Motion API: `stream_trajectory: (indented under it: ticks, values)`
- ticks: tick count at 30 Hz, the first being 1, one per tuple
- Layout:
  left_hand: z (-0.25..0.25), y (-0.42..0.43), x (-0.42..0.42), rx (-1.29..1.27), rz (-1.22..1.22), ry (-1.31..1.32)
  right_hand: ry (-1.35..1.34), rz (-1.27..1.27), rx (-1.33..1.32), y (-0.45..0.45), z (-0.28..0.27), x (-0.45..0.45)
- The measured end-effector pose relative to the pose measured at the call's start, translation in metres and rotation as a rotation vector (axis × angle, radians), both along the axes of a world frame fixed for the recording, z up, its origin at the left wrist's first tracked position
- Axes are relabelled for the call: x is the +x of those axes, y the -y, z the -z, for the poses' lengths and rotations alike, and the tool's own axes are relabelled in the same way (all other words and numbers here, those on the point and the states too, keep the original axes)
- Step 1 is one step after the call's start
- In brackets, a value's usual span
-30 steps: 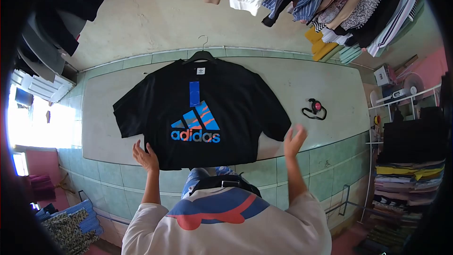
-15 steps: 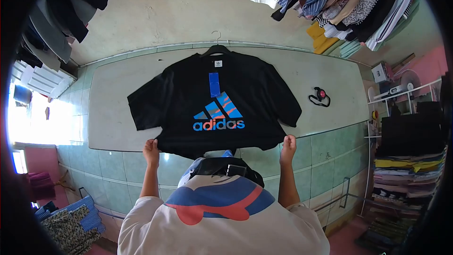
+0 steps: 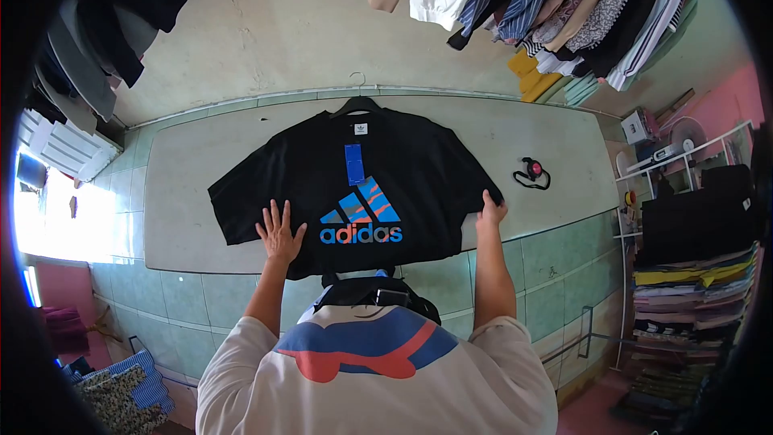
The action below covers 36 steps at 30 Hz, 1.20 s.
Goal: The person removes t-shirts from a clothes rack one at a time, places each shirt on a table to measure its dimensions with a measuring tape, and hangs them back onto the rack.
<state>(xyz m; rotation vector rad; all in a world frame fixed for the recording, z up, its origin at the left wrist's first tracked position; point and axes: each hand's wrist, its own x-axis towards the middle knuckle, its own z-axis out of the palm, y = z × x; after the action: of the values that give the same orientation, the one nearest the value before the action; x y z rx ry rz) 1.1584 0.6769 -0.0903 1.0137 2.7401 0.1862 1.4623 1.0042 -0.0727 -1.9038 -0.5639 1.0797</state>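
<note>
One black shirt (image 3: 370, 195) lies on the table (image 3: 181, 193) at the frame's centre, the left hand (image 3: 279, 238) spread flat on its lower left, the right hand (image 3: 489, 213) pinching a sleeve (image 3: 467, 173) at centre right, where too hard a pull could skew the cloth on the hanger (image 3: 357, 105).

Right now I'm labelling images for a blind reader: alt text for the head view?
A black adidas T-shirt on a hanger lies spread over a pale table; the person's left hand rests open on the shirt, the right hand touches one sleeve.
</note>
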Motion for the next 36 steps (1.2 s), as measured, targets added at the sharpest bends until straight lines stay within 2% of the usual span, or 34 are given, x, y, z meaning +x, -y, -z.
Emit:
stream_trajectory:
  ticks: [2, 5, 6, 7, 9, 10, 12, 13, 15, 16, 17, 19, 20, 23, 25, 27, 29, 30, 31, 33, 35, 36]
  values:
    - [-0.002, -0.003, 0.001, -0.026, -0.019, 0.008, -0.128, -0.219, 0.621, -0.017, -0.009, -0.004]
    - [-0.007, -0.005, 0.0, -0.054, -0.035, 0.009, 0.012, -0.34, 0.788, 0.004, -0.024, 0.006]
    - [-0.007, -0.005, 0.001, -0.062, -0.043, -0.001, 0.065, -0.306, 0.717, 0.011, -0.011, 0.018]
    - [-0.008, -0.005, 0.002, -0.069, -0.051, -0.009, 0.013, -0.251, 0.54, 0.019, -0.001, 0.03]
    - [-0.011, -0.01, 0.004, -0.075, -0.057, -0.007, -0.401, -0.061, 0.343, 0.004, 0.071, 0.077]
    - [-0.011, -0.011, 0.004, -0.086, -0.061, -0.008, -0.396, -0.064, 0.344, -0.001, 0.056, 0.076]
    - [-0.011, -0.008, 0.003, -0.094, -0.06, -0.007, -0.386, -0.017, 0.174, 0.0, 0.013, 0.063]
    - [-0.012, -0.009, 0.004, -0.099, -0.057, -0.008, -0.386, -0.013, 0.17, -0.007, 0.016, 0.069]
    - [-0.013, -0.01, 0.003, -0.12, -0.069, 0.005, -0.219, -0.262, 0.329, -0.021, 0.015, 0.074]
    - [-0.012, -0.011, 0.004, -0.099, -0.07, -0.012, 0.328, -0.334, 0.196, -0.024, 0.015, 0.078]
    - [-0.016, -0.015, 0.004, -0.099, -0.07, -0.012, 0.328, -0.334, 0.196, -0.025, 0.008, 0.074]
    - [-0.028, -0.022, 0.004, -0.086, -0.113, 0.02, 1.119, -0.501, 0.657, -0.026, 0.001, 0.06]
    - [-0.018, -0.023, -0.004, 0.036, -0.108, -0.07, 0.988, -0.598, 0.641, -0.028, -0.002, 0.044]
    - [-0.022, -0.043, -0.023, 0.055, -0.272, -0.049, 0.922, -0.968, 0.722, -0.054, 0.022, 0.008]
    - [-0.009, -0.046, -0.033, -0.001, -0.265, -0.101, 0.764, -1.153, 0.818, -0.084, 0.018, -0.021]
    - [-0.014, -0.051, -0.035, -0.117, -0.295, -0.033, 0.697, -1.229, 0.797, -0.113, 0.018, -0.047]
    - [-0.012, -0.051, -0.036, -0.123, -0.316, -0.017, 0.518, -1.655, 0.347, -0.142, 0.023, -0.07]
    - [-0.012, -0.05, -0.037, -0.126, -0.326, -0.002, 0.016, -1.739, -0.071, -0.154, 0.013, -0.077]
    - [-0.012, -0.05, -0.037, -0.127, -0.337, -0.004, 0.013, -1.751, -0.071, -0.155, 0.005, -0.078]
    - [-0.014, -0.052, -0.035, -0.134, -0.345, 0.005, -0.256, -1.831, 0.0, -0.158, -0.01, -0.079]
    - [-0.016, -0.052, -0.036, -0.131, -0.358, 0.021, -0.003, -1.961, -0.423, -0.173, -0.021, -0.07]
    - [-0.016, -0.053, -0.036, -0.127, -0.356, 0.037, 0.051, -2.002, -0.512, -0.188, -0.015, -0.06]
